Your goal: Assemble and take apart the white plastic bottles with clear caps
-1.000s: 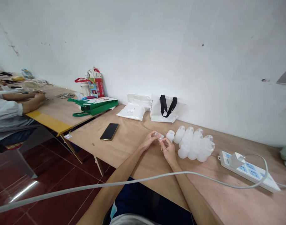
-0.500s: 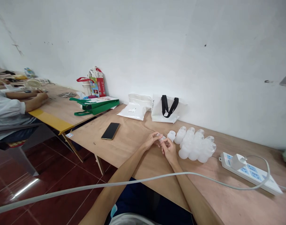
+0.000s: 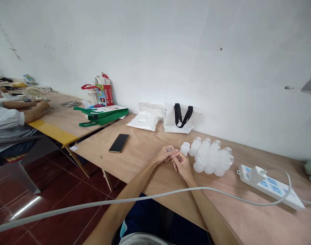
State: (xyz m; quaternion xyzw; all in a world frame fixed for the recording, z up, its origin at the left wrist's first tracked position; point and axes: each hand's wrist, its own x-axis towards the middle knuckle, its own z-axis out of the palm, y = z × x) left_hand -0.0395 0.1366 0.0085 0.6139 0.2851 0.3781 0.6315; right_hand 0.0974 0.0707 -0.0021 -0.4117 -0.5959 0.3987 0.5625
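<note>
A flat brown wooden table [image 3: 142,146] supports a cluster of rounded frosted-white plastic bottles [image 3: 209,158]; left of the cluster, bare left hand [image 3: 163,155] and bare right hand [image 3: 182,163] meet at the fingers; single frosted-white plastic bottle [image 3: 185,149] stands just left of the cluster; farther left, the left hand grasps a small clear plastic piece [image 3: 169,149]; right-hand grip cannot be determined

Navy bottoms [image 3: 151,214] are displaying a light-blue patch [image 3: 123,228].
Greyish-white fabric [image 3: 142,239] is showing at the waist; the left hand [image 3: 166,154], right hand [image 3: 182,163] and forearms [image 3: 133,185] are showing bare.
</note>
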